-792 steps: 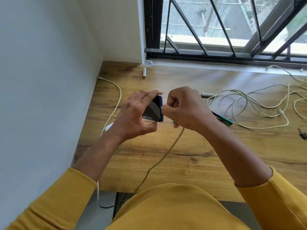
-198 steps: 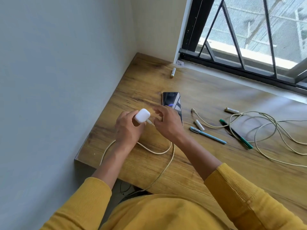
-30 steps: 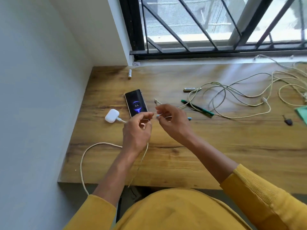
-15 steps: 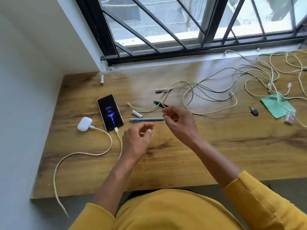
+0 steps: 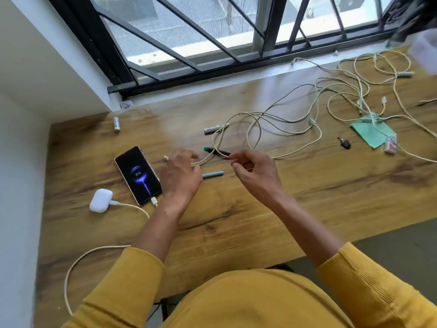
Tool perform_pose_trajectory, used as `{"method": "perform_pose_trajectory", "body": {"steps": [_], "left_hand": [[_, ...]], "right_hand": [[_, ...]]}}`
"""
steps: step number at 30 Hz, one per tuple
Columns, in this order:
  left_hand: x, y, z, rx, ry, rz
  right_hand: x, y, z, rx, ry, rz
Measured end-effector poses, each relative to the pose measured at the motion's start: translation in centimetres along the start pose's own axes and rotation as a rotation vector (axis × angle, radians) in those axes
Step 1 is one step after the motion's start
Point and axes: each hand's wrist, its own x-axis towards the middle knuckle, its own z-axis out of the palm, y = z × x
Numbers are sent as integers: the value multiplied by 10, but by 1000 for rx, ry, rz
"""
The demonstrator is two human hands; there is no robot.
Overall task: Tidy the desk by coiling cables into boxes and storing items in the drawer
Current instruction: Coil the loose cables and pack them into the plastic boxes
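Note:
A tangle of cream cables [image 5: 286, 129] sprawls over the middle and right of the wooden desk [image 5: 236, 221]. My left hand [image 5: 181, 176] hovers palm down over one cable end near a blue pen [image 5: 212, 174], fingers relaxed and holding nothing. My right hand [image 5: 254, 172] hangs just right of it with loosely curled fingers, close to a green pen [image 5: 216, 150]; no cable is plainly between its fingers. A phone [image 5: 138, 175] lies face up with a charging screen, plugged into a cable. A white earbud case [image 5: 100, 200] beside it is also plugged into a cable [image 5: 78, 263].
Batteries lie at the back left [image 5: 116, 124] and near the cables [image 5: 211, 129]. A small key [image 5: 344, 142], a green cloth [image 5: 371, 132] and a small clear box [image 5: 390, 143] sit at the right. The window frame [image 5: 212, 65] borders the far edge; a wall stands at the left.
My view has swung right, showing more cables. My left hand has moved forward over the cable end by the blue pen. My right hand has shifted right toward the green pen.

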Motion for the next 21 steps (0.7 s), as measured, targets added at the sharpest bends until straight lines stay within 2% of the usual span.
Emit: {"method": "perform_pose_trajectory", "body": {"steps": [11,16,21], "left_hand": [[19,10,12,115,-98,8],[18,22,6,90,12,-20],[19,39,-5,-105,180,-30]], "right_hand": [[12,-4,-7,-25,8,16],[28,-3,-17,-15,1,-9],[40,-5,-28,7,-68,-43]]}}
